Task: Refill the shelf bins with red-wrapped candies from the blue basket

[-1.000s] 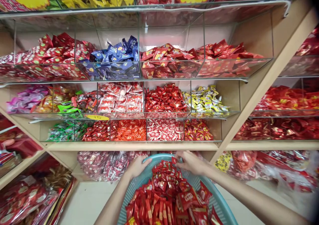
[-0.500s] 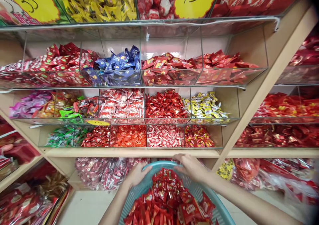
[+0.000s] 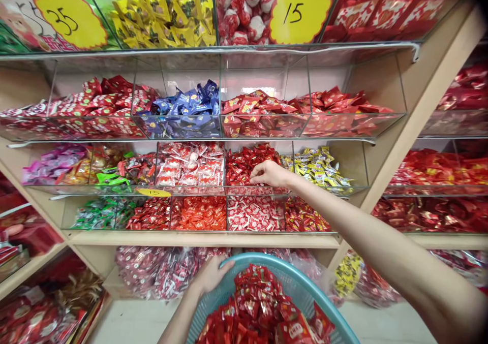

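My left hand (image 3: 211, 275) grips the far left rim of a turquoise plastic basket (image 3: 305, 278), thumb over the edge. Heaped in the basket are red wrapped candies (image 3: 253, 301). My right hand (image 3: 269, 175) is raised at the shelf, in front of a bin of small dark red wrapped candies (image 3: 251, 158). Its fingers are bent and drawn together, and no candy shows in them. Whether the fingertips touch the candies I cannot tell. Left of that bin lie red-and-white packets (image 3: 190, 168); on its right, yellow-and-white candies (image 3: 318, 166).
Clear dividers and front panels edge the bins. Above are blue candies (image 3: 190, 102) and a yellow price sign (image 3: 301, 12). Below lie pink-and-white candies (image 3: 255, 213) and orange-red ones (image 3: 204, 213). A wooden ledge (image 3: 198, 238) runs over bagged candies (image 3: 141, 270). A slanting post (image 3: 400, 146) stands right.
My right hand has let go of the basket's rim and moved up to the dark red candies. My left hand still holds the basket. The shelves sit slightly lower in view.
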Tool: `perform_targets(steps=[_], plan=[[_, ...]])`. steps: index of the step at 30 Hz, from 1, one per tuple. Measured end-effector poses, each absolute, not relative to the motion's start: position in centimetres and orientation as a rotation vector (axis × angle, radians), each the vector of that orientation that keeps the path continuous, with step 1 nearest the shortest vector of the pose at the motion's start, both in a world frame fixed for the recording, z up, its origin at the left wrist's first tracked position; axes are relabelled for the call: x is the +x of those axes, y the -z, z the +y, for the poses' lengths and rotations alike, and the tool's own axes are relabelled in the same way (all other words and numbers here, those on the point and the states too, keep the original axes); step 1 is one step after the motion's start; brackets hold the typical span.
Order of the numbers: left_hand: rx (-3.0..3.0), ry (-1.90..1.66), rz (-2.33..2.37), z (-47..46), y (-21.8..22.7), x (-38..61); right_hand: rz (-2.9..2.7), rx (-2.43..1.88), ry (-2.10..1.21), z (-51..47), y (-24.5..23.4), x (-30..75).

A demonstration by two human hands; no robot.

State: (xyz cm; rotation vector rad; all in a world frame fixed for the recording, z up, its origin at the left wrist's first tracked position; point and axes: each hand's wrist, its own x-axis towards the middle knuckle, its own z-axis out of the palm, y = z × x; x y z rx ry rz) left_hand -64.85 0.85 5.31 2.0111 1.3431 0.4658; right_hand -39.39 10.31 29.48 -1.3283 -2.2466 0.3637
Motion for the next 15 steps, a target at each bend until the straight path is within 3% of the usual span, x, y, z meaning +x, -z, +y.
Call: perform_targets(steps=[15], plan=[[2.004,-0.467,1.356,0.9,-5.0,-65.0,-2.341,-1.49,-0.268,12.0,-28.9,-41.5]])
